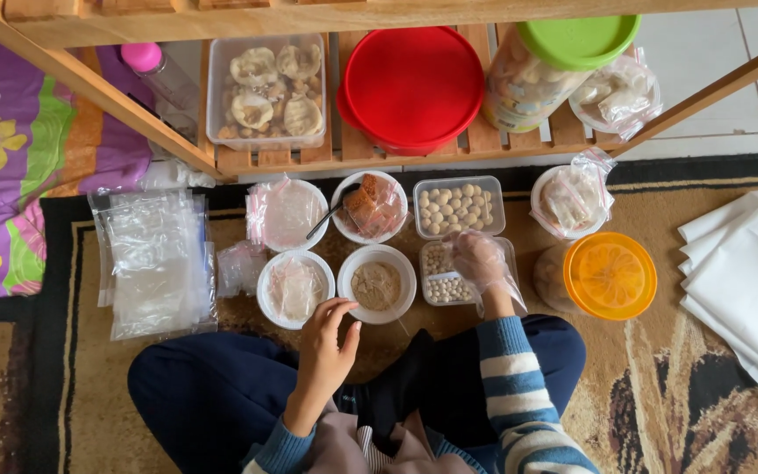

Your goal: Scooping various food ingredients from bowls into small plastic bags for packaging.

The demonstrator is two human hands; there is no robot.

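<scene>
I sit cross-legged on a patterned rug. My left hand [328,344] is bare, fingers loosely curled, hovering just below a white bowl of brown powder [377,284] and holding nothing. My right hand [479,261] wears a clear plastic glove and reaches into a clear box of small pale balls [443,277]; whether it grips any I cannot tell. A second clear box of larger pale balls [458,207] sits behind it. A white bowl with brown chunks and a spoon [370,207] stands at the back.
Two white bowls hold plastic-wrapped items [296,288] [288,213]. A stack of clear bags [156,262] lies left. An orange-lidded jar [609,275] and a bagged bowl [570,200] stand right, white sheets [746,281] beyond. A wooden shelf [274,158] carries containers, including a red-lidded one [414,86].
</scene>
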